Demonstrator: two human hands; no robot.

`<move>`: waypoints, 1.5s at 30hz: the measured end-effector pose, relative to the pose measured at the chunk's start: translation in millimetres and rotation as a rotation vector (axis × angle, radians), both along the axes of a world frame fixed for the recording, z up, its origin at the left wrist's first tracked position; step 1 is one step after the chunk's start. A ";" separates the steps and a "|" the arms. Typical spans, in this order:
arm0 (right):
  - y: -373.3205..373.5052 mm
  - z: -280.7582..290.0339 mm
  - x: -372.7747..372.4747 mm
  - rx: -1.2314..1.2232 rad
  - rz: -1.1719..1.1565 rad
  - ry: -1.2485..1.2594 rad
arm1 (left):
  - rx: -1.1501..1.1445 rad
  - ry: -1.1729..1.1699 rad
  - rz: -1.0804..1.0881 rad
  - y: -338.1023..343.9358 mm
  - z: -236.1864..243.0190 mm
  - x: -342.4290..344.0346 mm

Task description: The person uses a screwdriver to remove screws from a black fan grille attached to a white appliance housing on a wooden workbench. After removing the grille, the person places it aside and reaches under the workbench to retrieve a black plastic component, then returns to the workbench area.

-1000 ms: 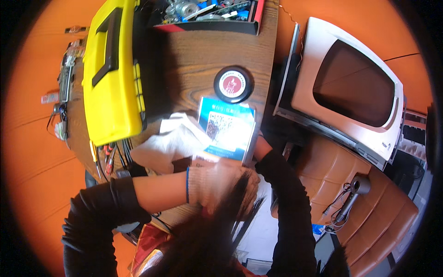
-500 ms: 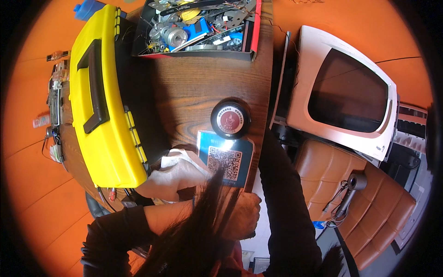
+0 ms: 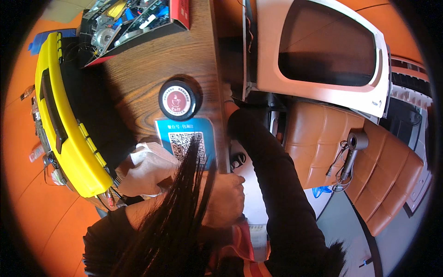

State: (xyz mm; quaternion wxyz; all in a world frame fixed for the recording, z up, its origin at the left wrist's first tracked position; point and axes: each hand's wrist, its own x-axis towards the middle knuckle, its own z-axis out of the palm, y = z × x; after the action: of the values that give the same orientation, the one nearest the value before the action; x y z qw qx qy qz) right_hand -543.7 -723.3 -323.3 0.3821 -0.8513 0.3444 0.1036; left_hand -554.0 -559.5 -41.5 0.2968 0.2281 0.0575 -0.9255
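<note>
My left hand (image 3: 225, 201) is closed in a curled shape by the near right corner of the wooden table (image 3: 143, 69); strands of dark hair partly cover it, and whatever is in its fingers is hidden. My right arm, in a black sleeve, reaches forward along the table's right side. Only a bit of my right hand (image 3: 227, 96) shows at the table edge, its fingers hidden. Nearest to the hands on the tabletop are a blue card with a square code (image 3: 187, 127), a round black-rimmed container with a red-and-white lid (image 3: 175, 100) and a crumpled white tissue (image 3: 150, 164).
A yellow case (image 3: 76, 138) with a dark handle stands at the left. At the far end is an open box (image 3: 180, 16) of electronic parts. To the right are a white microwave-like appliance (image 3: 267, 55), a brown padded chair (image 3: 314, 143) and a grey hair dryer (image 3: 350, 152).
The view has shifted, so the table and its things sit further left. My right hand, hidden before below the table edge, now partly shows beside it. My left hand stays closed by the corner.
</note>
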 end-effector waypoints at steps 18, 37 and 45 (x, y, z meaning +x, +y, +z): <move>-33.7 0.8 -132.1 -0.101 0.466 0.464 | 0.285 0.386 0.400 2.8 -21.6 -20.1; -36.2 -67.6 -153.8 -0.217 0.326 0.163 | -0.935 -0.695 -0.185 -41.9 18.9 5.6; -53.2 -36.3 -125.6 -0.199 0.124 0.238 | -1.883 -1.351 -0.446 -69.2 43.9 -16.2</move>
State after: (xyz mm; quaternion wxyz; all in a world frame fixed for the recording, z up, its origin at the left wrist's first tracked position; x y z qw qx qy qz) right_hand -669.3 -776.5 -359.6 0.2450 -0.8863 0.3427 0.1925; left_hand -570.3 -628.7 2.4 0.1502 0.3678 -0.8577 -0.3262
